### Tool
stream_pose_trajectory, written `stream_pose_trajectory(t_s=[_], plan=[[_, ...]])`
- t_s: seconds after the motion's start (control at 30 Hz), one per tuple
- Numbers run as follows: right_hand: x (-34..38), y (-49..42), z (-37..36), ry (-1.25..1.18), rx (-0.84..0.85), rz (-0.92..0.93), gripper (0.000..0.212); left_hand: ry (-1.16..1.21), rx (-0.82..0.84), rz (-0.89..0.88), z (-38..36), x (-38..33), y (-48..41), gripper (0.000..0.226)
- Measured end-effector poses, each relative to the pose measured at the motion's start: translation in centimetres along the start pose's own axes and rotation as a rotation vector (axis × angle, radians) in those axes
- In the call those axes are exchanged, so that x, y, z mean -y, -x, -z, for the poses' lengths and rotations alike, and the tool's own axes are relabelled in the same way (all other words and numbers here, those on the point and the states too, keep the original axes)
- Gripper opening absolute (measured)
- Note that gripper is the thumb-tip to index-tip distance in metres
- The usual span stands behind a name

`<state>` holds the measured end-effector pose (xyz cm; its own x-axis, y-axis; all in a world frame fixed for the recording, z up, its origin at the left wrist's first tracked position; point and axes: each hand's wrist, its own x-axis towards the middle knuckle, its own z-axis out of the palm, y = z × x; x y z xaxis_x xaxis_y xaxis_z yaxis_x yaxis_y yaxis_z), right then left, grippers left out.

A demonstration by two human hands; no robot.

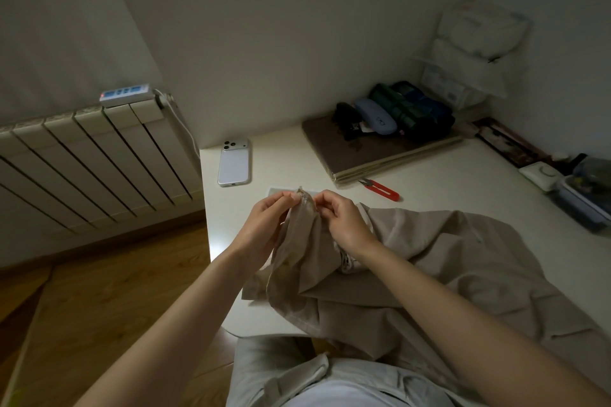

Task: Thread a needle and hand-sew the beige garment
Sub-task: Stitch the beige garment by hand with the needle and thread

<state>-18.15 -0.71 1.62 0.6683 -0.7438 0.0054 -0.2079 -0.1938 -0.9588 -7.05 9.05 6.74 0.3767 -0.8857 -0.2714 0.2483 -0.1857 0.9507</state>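
Both hands raised over desk (pixel 429 195) front edge: left hand (pixel 264 225) and right hand (pixel 344 221) pinch bunched fold of beige garment (pixel 429 261); needle not discernible.

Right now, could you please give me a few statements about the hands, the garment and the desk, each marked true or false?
1. The left hand and right hand both pinch a raised edge of the beige fabric garment. True.
2. The white rectangular smartphone lies screen up. False: its camera lenses face up.
3. The red-handled thread snips lie untouched on the white desk. True.
4. The right hand holds the snips. False: it pinches the garment, and the snips lie apart from it.
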Motion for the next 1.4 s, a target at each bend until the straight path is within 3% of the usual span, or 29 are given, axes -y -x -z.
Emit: stream_pose_trajectory(t_s=[0.47, 0.77, 1.0, 1.17, 1.23, 1.4], plan=[[1.2, 0.4, -0.4, -0.014, 0.006, 0.048, 0.022, -0.044, -0.045, 0.056, 0.0, 0.3, -0.2, 0.023], [1.7, 0.5, -0.3, -0.116, 0.032, -0.043, 0.01, -0.125, -0.09, 0.019, 0.3, 0.5, -0.3, 0.026], [2.8, 0.4, 0.7, -0.111, -0.032, -0.012, 0.01, -0.122, -0.106, 0.059, 0.4, 0.9, -0.5, 0.022], [3.7, 0.7, 1.1, -0.009, -0.069, 0.145, 0.018, -0.142, -0.092, 0.015, 0.5, 1.1, -0.5, 0.029], [4.2, 0.8, 1.1, 0.03, -0.012, 0.207, 0.019, -0.116, -0.092, 0.006, 0.3, 1.0, -0.5, 0.028], [4.4, 0.8, 0.8, 0.082, 0.007, 0.248, 0.015, -0.125, -0.07, -0.008, -0.2, 0.6, -0.4, 0.027]])
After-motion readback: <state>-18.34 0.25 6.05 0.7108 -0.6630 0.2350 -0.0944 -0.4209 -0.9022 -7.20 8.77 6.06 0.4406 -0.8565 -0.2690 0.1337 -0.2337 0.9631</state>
